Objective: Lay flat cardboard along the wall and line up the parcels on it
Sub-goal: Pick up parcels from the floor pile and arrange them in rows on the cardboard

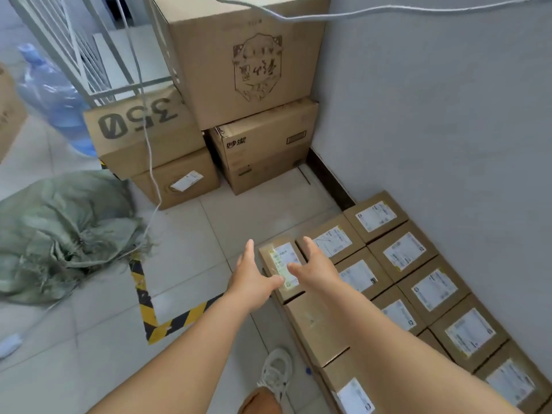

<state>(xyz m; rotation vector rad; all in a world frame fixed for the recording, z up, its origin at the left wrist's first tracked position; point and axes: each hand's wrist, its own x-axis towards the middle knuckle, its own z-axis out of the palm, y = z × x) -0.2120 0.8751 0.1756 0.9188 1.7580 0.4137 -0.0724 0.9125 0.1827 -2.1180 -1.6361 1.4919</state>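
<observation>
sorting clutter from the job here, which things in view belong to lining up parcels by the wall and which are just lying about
Part of the job:
labelled parcels in rows along the wall
end parcel between the left hand and right hand

Lying about:
stacked big cartons
green woven sack
blue bottle
hanging cable

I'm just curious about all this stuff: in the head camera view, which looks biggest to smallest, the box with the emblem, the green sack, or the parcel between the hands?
1. Emblem box and green sack: similar in the picture, too close to rank.
2. Parcel between the hands: clearly smallest, though nearest the camera.
</observation>
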